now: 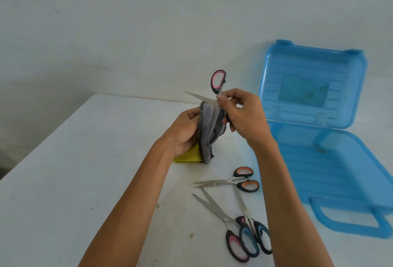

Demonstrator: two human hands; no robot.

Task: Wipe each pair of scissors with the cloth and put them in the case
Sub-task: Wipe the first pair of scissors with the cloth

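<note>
My right hand [240, 115] holds pink-handled scissors [218, 81] spread apart above the table, one blade pointing left, the other down into the cloth. My left hand [185, 132] grips a grey and yellow cloth [209, 137] folded around that lower blade. The blue plastic case [331, 173] stands open at the right with its lid [308, 84] upright and nothing visible inside. Orange-handled scissors [244, 178], pink-handled scissors [236, 245] and blue-handled scissors [258, 239] lie on the table in front of me.
The white table [74, 171] stands against a pale wall [127, 33]; its far edge runs behind my hands and its left edge slants down to the left. The case's handle [348, 220] points toward me.
</note>
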